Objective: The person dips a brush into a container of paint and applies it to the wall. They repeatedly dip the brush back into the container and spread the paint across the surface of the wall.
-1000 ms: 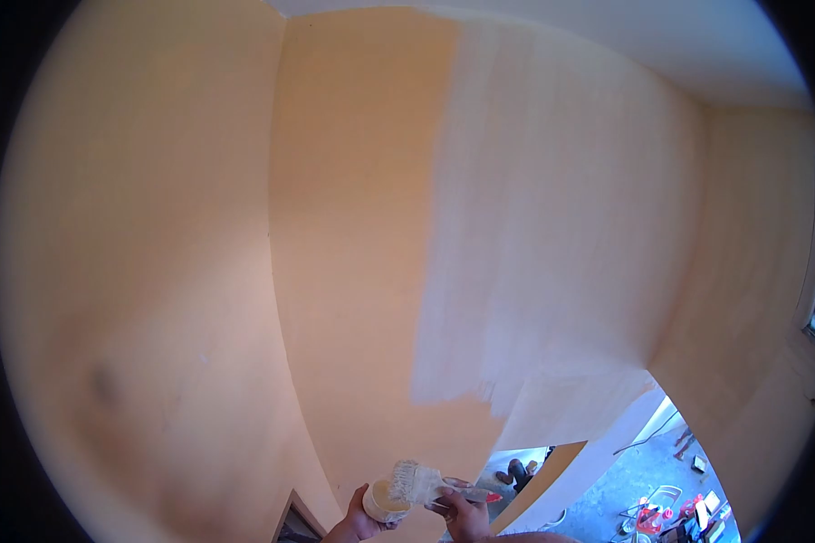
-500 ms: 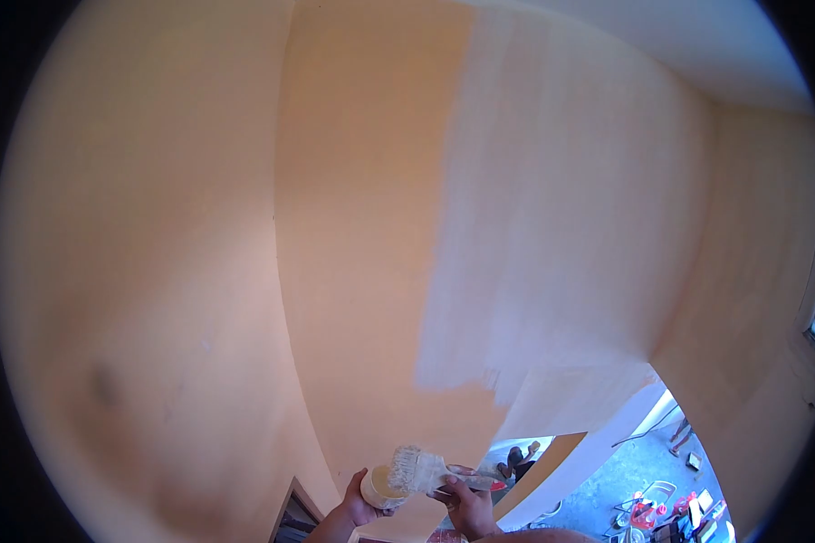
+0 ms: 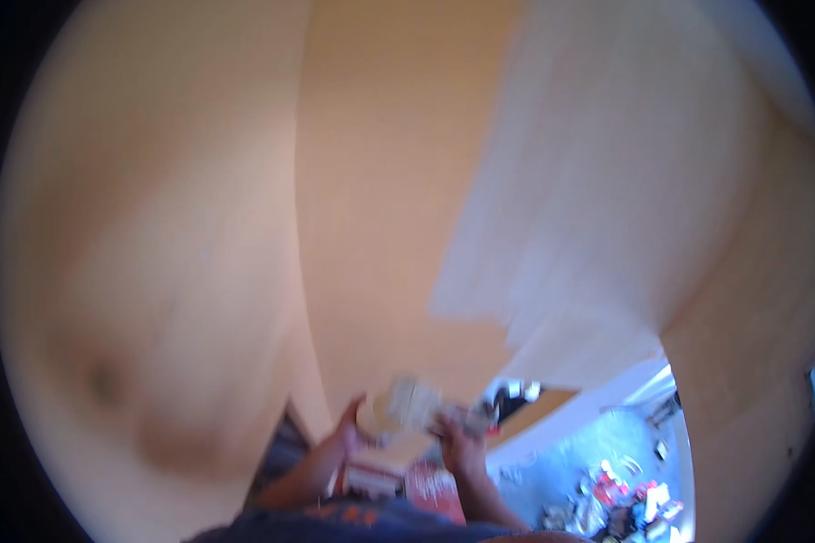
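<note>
My left hand (image 3: 351, 432) is wrapped round a small pale yellow paint pot (image 3: 372, 418) in the lower middle of the view. In my right hand (image 3: 459, 442) is a wide paintbrush (image 3: 417, 402), its bristle end pointing left beside the mouth of the pot. Blur hides whether the bristles touch the rim. Ahead of both hands rises a wall (image 3: 389, 226) in orange-beige, and its right part carries a whitish coat of paint (image 3: 589, 181) with a ragged lower edge.
Another beige wall (image 3: 154, 226) stands close on the left. At lower right, far below, a grey-blue floor (image 3: 552, 462) bears a cluttered pile of red, white and dark items (image 3: 620, 498). Below my hands is a reddish patterned surface (image 3: 430, 484). Dark objects (image 3: 512, 394) show through a wall gap.
The view has tipped downward, bringing my forearms and dark shirt into sight. Both hands, with pot and brush, appear higher in the frame. The picture is more blurred.
</note>
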The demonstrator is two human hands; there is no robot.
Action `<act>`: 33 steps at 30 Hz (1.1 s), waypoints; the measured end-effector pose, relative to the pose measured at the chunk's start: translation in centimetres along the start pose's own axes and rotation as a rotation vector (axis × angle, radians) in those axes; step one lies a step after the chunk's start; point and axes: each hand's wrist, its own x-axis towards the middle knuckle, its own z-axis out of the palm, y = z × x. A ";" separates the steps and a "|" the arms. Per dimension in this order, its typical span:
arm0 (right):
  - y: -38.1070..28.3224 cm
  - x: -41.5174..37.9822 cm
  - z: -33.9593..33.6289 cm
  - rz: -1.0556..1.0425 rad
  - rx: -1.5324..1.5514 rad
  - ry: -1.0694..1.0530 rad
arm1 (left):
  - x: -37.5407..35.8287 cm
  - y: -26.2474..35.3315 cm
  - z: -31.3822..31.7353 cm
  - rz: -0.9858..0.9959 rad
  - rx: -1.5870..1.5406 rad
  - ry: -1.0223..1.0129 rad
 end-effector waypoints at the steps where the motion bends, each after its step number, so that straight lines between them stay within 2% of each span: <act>1: 0.1 -0.3 -0.4 -0.021 0.002 -0.021 | -0.1 -0.2 -0.3 0.001 -0.048 -0.083; 2: 0.2 -0.6 -0.7 -0.044 0.083 -0.019 | -0.9 0.1 0.8 -0.025 -0.018 0.009; 3: 0.2 -1.0 -0.1 -0.070 0.062 0.002 | -1.3 0.3 1.1 -0.023 -0.044 -0.035; 4: -0.1 -1.4 0.6 -0.084 0.031 -0.017 | -1.7 0.4 1.4 -0.023 -0.048 0.059; 6: -0.5 -0.6 0.2 -0.043 -0.068 0.024 | -0.3 0.0 0.4 -0.022 -0.093 0.035; 9: -0.6 -1.0 0.8 -0.154 -0.008 -0.085 | -1.3 1.0 1.2 -0.032 -0.071 0.046; 11: -1.7 -0.6 -0.2 -0.121 -0.096 -0.093 | -0.2 0.7 2.1 -0.036 -0.052 0.054; 15: 0.3 -0.3 -0.5 -0.137 -0.006 -0.106 | -0.3 0.8 0.4 0.005 -0.002 0.033; 18: -0.2 -0.8 -0.2 -0.139 -0.068 -0.121 | -0.5 0.8 0.4 -0.012 0.019 0.076; 20: 0.1 -0.9 0.0 -0.159 0.057 -0.070 | -0.5 0.6 0.3 -0.006 0.018 0.087; 24: 0.3 -1.0 0.2 -0.150 -0.042 -0.053 | -0.4 0.7 0.0 -0.017 0.022 0.078; 27: 0.9 -1.0 0.1 -0.211 0.076 -0.056 | -0.4 0.3 0.3 0.027 -0.013 0.086; 29: 1.0 -1.2 0.3 -0.080 0.075 -0.006 | -0.7 0.2 0.2 0.025 0.004 0.049; 31: 1.0 -1.2 0.9 -0.122 0.138 0.015 | -0.5 0.3 0.5 -0.016 -0.022 0.077; 33: 0.4 -1.1 1.4 -0.008 0.303 0.086 | -0.4 0.3 1.6 -0.025 -0.016 0.065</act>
